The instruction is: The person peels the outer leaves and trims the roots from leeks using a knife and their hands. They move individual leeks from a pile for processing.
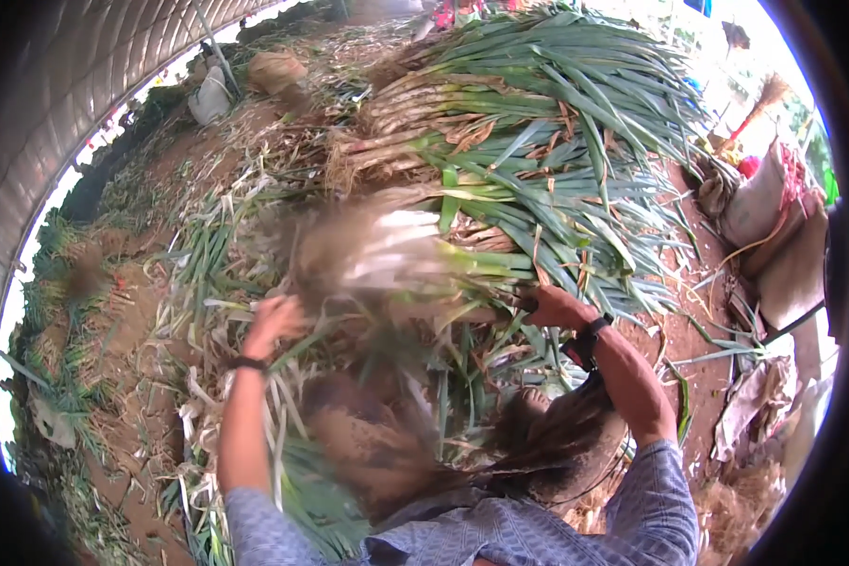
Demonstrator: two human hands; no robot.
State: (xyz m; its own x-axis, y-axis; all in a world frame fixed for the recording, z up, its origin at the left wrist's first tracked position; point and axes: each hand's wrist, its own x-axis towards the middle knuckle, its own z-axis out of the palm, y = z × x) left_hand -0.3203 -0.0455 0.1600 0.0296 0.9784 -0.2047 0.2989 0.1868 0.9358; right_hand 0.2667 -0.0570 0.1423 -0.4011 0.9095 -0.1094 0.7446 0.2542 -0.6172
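Note:
A bunch of long green onions [401, 250] lies across the space in front of me, its white stems and roots smeared by motion at the left. A green band [450, 200] crosses stems just behind it. At the bunch's lower right, my right hand [558, 309] has its fingers curled round stalks at the leafy side. Below the blurred root end is my left hand [275, 319], close to some loose stalks; its fingers are smeared, so their grip is unclear. Dark bands circle both wrists.
A large heap of green onions [538, 104] lies beyond the bunch, roots to the left. Peeled leaves and scraps [222, 236] cover the ground at left. Sacks [759, 203] stand at right, near a crumpled cloth [757, 401]. My legs [575, 434] are close below my hands.

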